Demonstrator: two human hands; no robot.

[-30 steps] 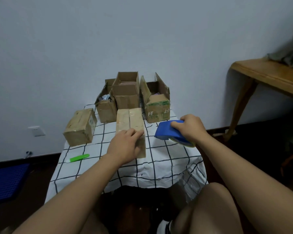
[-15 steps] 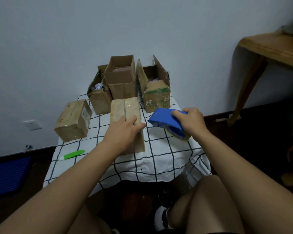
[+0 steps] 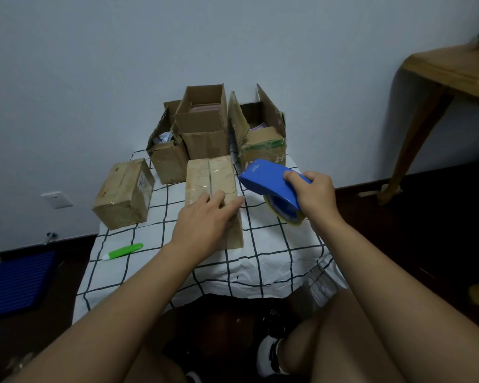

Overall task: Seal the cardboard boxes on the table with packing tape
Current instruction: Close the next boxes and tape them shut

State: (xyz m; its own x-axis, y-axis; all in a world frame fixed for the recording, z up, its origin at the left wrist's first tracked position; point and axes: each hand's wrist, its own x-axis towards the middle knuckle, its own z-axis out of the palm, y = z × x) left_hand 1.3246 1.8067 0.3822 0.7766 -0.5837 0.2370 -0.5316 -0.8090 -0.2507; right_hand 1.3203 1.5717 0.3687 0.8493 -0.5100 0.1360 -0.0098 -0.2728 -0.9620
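Closed box (image 3: 211, 189) lies mid-desk (image 3: 274, 261), long axis running away from the person toward the wall, centre seam along that axis. Left hand (image 3: 202, 225) rests flat on the near end of the box top, fingers straight and spread, pressing it down; nothing pinched. Right hand (image 3: 314, 194) has its grip curled round the blue tape dispenser (image 3: 271, 186), held in the air just right of the box, roll hanging at its lower end. Dispenser sits level with the middle of the box, so it is beside the seam, not over it; judging from this, the next move needs a short shift left onto the seam, then a run along the long axis. Right hand is nearer for taping; left steadies. Another closed box (image 3: 125, 193) sits left; three open boxes (image 3: 202, 125) stand behind by the wall, unsealed. Green pen (image 3: 123, 251) lies near the left edge.
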